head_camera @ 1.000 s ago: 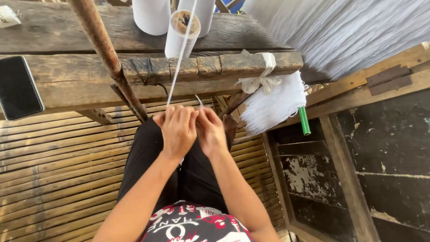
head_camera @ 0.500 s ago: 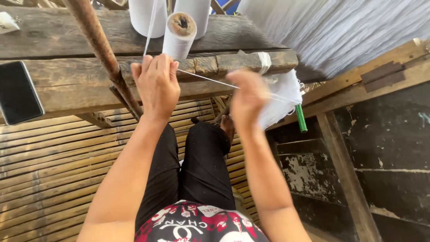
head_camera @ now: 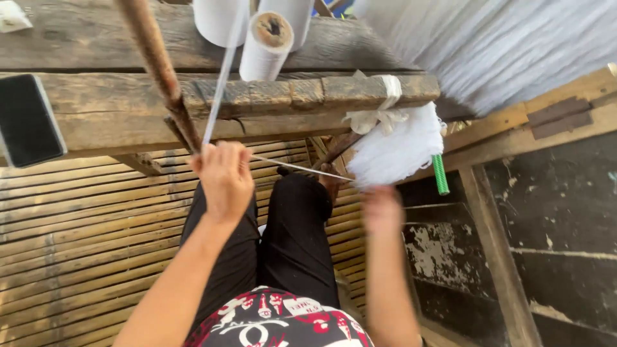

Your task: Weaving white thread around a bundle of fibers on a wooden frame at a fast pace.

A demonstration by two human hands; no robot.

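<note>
My left hand (head_camera: pixel 224 177) is closed on a white thread (head_camera: pixel 217 103) that rises to the white spools (head_camera: pixel 265 46) on the wooden beam. From that hand the thread (head_camera: pixel 297 168) runs taut to the right, toward the white yarn bundle (head_camera: pixel 396 149) hanging under the beam. Blurred with motion, my right hand (head_camera: pixel 382 210) sits low beside my right knee, just below the yarn bundle; its fingers look curled, and whether it pinches the thread is unclear.
A dark phone (head_camera: pixel 28 120) lies on the wooden beam (head_camera: pixel 116 112) at left. A rusty slanted rod (head_camera: pixel 158 69) crosses in front of the beam. A green stick (head_camera: pixel 439 174) pokes out under the bundle. Bamboo slat flooring (head_camera: pixel 77 231) lies below; dark boards (head_camera: pixel 546 238) at right.
Both hands have dropped from beam height to lap height. The right hand swung down and right, away from the left, and the thread between them now runs lower.
</note>
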